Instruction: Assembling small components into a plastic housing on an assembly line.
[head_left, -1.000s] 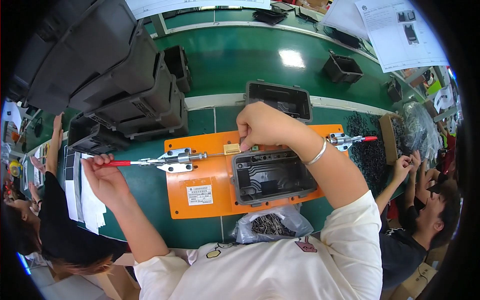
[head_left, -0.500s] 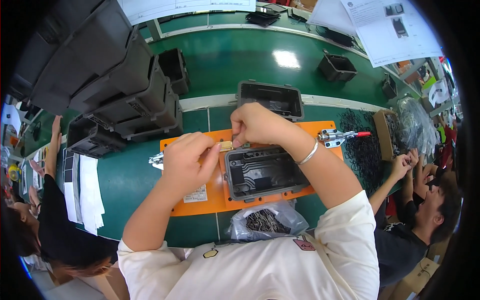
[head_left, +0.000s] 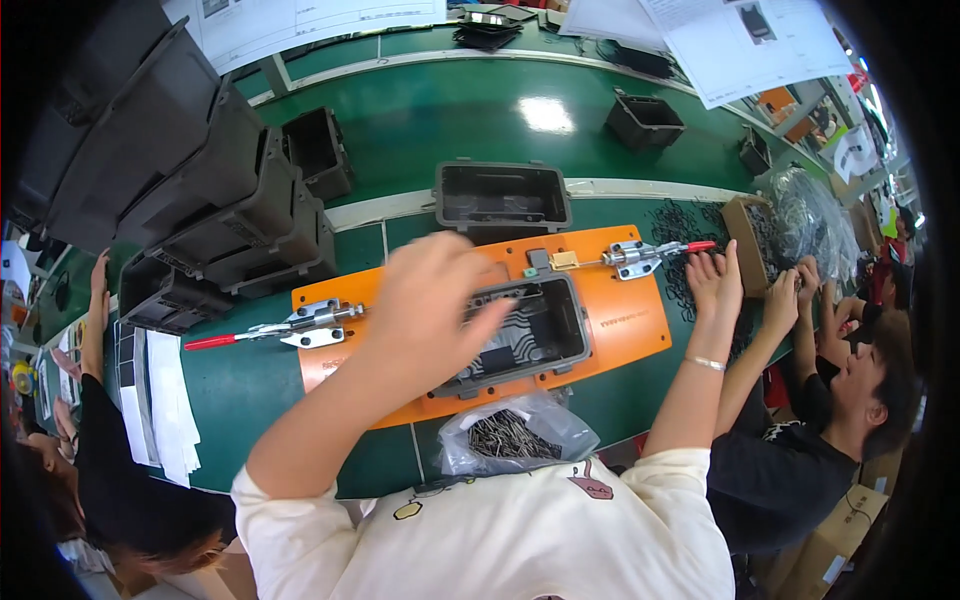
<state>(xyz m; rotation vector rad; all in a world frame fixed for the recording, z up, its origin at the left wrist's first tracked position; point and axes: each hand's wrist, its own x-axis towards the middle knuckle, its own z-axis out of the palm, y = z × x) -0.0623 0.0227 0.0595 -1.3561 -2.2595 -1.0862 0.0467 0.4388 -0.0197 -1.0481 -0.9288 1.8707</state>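
Observation:
My left hand (head_left: 435,310), smeared by motion, hangs over the left half of a dark grey plastic box (head_left: 582,345) and hides part of it. Its thumb stands apart from the fingers, with nothing visible between them. The box lies in an orange fixture plate (head_left: 630,325). Along its far edge sit a small green piece (head_left: 531,272) and a brass-coloured block (head_left: 565,260). Fingers spread, my right hand (head_left: 715,285) is beside the red handle of the right toggle clamp (head_left: 635,260); I cannot tell whether they touch. A left toggle clamp (head_left: 320,322) points its red handle outward.
An open grey box (head_left: 500,195) stands behind the fixture; stacked grey boxes (head_left: 220,170) rise at left. Nearer me lies a bag of metal pins (head_left: 515,435). Black loose parts (head_left: 680,215) and a carton (head_left: 745,235) are at right. Co-workers' arms reach in from both sides.
Both hands have left the far edge of the box. My right hand moved right to the clamp handle; my left swung over the box. The brass-coloured block now shows near the right clamp.

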